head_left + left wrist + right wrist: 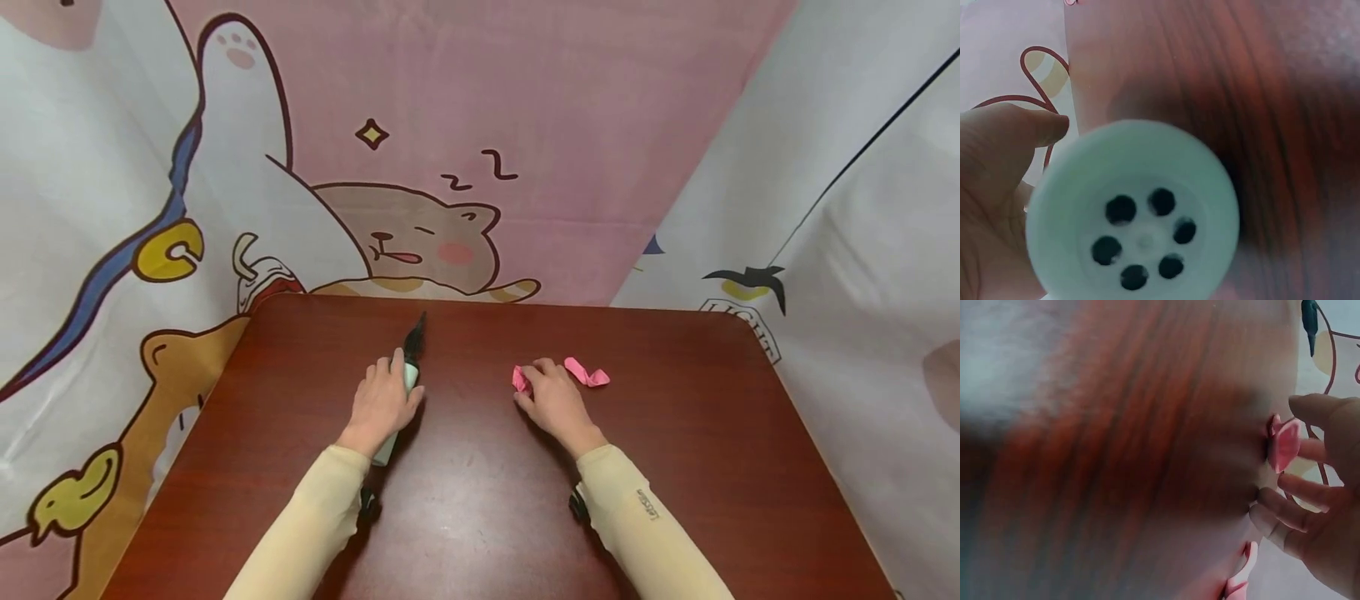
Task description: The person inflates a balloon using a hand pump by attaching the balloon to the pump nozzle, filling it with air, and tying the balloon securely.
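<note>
A pale green cylinder (pixel 385 451) with a dark pointed tuft (pixel 415 337), like a brush, lies on the table. My left hand (pixel 377 402) lies over it, fingers fairly straight, thumb held off to the right. The left wrist view looks onto the cylinder's round end (pixel 1141 150), with several dark holes; most fingers are hidden behind it. My right hand (pixel 557 397) reaches round a small crumpled pink piece (pixel 518 378), fingers loosely bent. In the right wrist view this pink piece (pixel 1285 445) sits by the index finger, with the thumb apart from it. A twisted pink strip (pixel 587 373) lies just right of the hand.
Both hands are over a dark red-brown wooden table (pixel 465 517) with rounded far corners. Behind it hangs a cartoon-printed cloth (pixel 570 125), close to the far edge. Each wrist bears a small black device below the cream sleeve (pixel 300 533).
</note>
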A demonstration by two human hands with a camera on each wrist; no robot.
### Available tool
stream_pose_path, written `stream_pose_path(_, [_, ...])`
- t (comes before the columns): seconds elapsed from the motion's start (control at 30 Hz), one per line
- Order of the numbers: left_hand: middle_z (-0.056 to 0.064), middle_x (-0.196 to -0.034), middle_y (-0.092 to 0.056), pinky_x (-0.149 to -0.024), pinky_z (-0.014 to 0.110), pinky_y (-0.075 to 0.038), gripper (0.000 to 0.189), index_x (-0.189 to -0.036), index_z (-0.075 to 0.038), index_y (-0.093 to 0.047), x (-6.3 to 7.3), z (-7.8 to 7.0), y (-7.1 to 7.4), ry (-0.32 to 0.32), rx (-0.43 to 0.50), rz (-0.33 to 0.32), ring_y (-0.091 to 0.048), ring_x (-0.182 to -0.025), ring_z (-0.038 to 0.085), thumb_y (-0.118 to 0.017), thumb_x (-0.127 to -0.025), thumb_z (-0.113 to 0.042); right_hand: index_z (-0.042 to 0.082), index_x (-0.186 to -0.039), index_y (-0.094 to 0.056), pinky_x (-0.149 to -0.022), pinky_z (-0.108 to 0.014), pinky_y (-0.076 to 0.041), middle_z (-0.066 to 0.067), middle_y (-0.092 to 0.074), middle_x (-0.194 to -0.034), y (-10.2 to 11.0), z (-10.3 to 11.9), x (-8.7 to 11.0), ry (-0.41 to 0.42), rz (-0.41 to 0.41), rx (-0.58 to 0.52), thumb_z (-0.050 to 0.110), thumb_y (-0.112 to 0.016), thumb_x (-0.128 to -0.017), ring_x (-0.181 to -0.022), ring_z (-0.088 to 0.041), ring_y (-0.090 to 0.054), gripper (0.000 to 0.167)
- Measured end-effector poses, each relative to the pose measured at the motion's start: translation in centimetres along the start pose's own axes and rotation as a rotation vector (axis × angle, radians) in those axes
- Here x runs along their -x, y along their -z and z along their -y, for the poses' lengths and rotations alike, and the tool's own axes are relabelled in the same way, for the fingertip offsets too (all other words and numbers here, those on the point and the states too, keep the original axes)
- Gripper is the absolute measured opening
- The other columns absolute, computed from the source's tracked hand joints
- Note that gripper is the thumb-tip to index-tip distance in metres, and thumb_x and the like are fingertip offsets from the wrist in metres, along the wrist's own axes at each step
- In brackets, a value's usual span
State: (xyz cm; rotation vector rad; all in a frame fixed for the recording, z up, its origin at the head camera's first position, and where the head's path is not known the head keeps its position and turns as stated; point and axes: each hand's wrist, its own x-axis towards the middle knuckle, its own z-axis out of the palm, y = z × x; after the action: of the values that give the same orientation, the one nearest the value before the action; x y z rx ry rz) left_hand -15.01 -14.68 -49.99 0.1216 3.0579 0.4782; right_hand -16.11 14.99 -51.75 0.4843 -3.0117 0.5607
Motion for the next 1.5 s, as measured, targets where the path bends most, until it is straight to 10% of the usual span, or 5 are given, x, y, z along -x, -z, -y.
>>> stream_pose_path(0.37, [0.033,-0.136,-0.051,-0.087,0.058,-0.052,0.078,-0.157,0.003,-0.029,-0.5,0.0,-0.2,0.051,0.079,0.056,-0.057,-0.115,0.048,-0.07,-0.096,-0.025,-0.001,-0.086,-0.064,-0.079,-0.051,-0.053,-0.019,-0.06,-0.093,-1.0,0.1,-0.9,0.008,-0.094,0.102,0.004,-0.073,-0.083,-0.087,-0.039,-0.058,0.011])
stream_pose_path(0.83, [0.034,-0.138,-0.048,-0.084,0.055,-0.054,0.078,-0.159,0.0,-0.028,0.2,-0.5,-0.1,0.014,0.113,0.037,-0.059,-0.111,0.046,-0.068,-0.094,-0.017,0.011,-0.067,-0.061,-0.078,-0.055,-0.044,-0.01,-0.062,-0.087,-1.1,-1.3,-0.1,-0.059,-0.197,-0.01,0.006,-0.073,-0.078,-0.088,-0.035,-0.058,0.017])
stream_pose_path(1.2, [0.032,-0.135,-0.051,-0.077,0.052,-0.055,0.078,-0.158,0.0,-0.031,2.1,-2.4,0.6,-0.07,0.156,-0.044,-0.06,-0.105,0.042,-0.071,-0.093,-0.015,0.008,-0.077,-0.067,-0.073,-0.046,-0.034,-0.006,-0.065,-0.075,0.9,-0.6,0.3,-0.051,-0.332,-0.226,0.003,-0.077,-0.08,-0.08,-0.029,-0.058,0.012])
stream_pose_path(1.5, [0.027,-0.128,-0.055,-0.075,0.048,-0.054,0.078,-0.156,0.0,-0.035,3.5,-4.4,0.8,-0.136,0.203,-0.096,-0.06,-0.099,0.038,-0.073,-0.089,-0.014,0.003,-0.098,-0.065,-0.073,-0.041,-0.053,-0.011,-0.067,-0.086,2.0,0.1,0.6,-0.097,-0.27,-0.384,-0.003,-0.073,-0.086,-0.077,-0.025,-0.063,0.016])
